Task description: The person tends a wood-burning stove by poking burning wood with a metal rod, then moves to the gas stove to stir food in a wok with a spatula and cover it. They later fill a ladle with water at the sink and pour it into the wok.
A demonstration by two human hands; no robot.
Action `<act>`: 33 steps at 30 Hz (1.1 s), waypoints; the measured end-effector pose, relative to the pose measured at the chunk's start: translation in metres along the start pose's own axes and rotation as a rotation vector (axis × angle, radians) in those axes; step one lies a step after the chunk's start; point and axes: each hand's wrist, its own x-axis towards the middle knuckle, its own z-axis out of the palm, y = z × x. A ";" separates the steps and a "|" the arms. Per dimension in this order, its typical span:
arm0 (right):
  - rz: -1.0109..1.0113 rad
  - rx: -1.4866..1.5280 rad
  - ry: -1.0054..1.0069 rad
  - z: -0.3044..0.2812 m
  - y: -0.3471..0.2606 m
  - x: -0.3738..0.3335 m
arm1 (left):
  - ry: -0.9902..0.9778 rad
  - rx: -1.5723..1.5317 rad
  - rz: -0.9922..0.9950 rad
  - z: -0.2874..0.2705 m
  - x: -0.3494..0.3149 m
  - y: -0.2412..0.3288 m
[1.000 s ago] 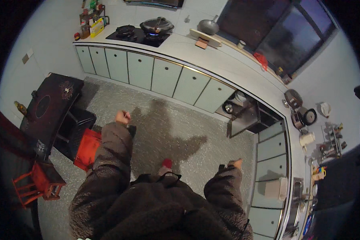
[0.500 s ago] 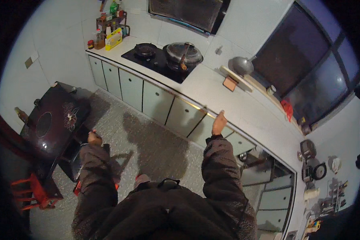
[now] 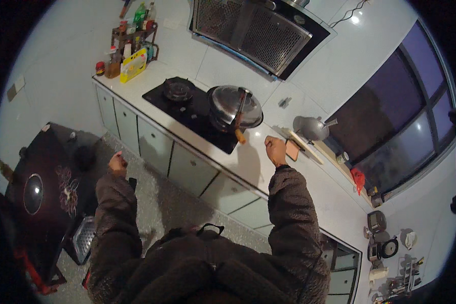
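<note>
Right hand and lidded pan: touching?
Apart. The head view shows a strip of white counter between the right hand and the lidded pan, handle included.

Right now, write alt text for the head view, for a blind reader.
A person's right hand is held over a white kitchen counter, right of a lidded pan on a black stove; the left hand is held out right of a dark table. A range hood hangs above the stove.
</note>
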 end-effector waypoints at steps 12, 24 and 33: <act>-0.479 -0.133 -0.442 0.136 0.072 0.142 | -0.885 0.690 0.331 0.405 -0.009 -0.041; -0.167 -0.012 -0.127 0.109 0.051 0.163 | -1.223 1.175 0.648 0.564 0.036 -0.108; 0.738 1.099 0.922 0.044 0.011 0.067 | -1.386 1.362 1.106 0.626 -0.007 -0.169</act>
